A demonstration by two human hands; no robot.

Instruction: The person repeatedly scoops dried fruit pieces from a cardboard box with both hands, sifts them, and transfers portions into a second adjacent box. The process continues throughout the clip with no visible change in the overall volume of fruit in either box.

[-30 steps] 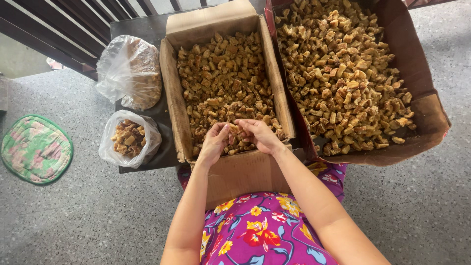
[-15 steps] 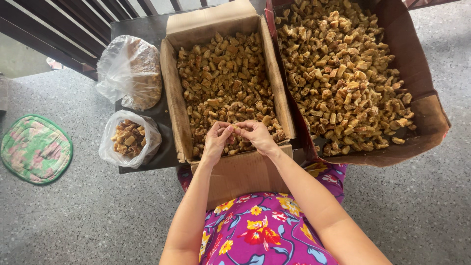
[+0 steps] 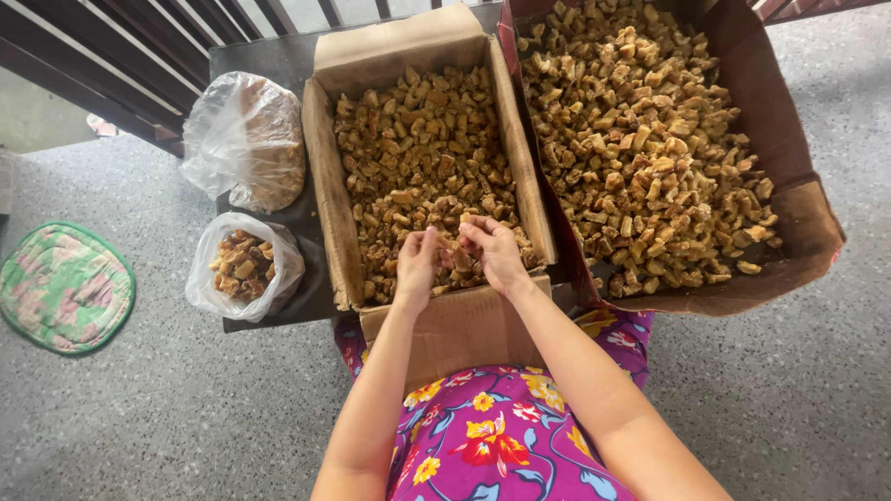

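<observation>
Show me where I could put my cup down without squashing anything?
Bare grey floor lies between the round mat and the small bag. More lies right of the big box. Both boxes are brimful, the dark table crowded.

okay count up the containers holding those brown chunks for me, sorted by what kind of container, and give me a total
Cardboard boxes: 2, the narrow box under the left hand and right hand, and the wide box to its right.
Clear plastic bags: 2, the tied bag and the open bag.
Total: 4
</observation>
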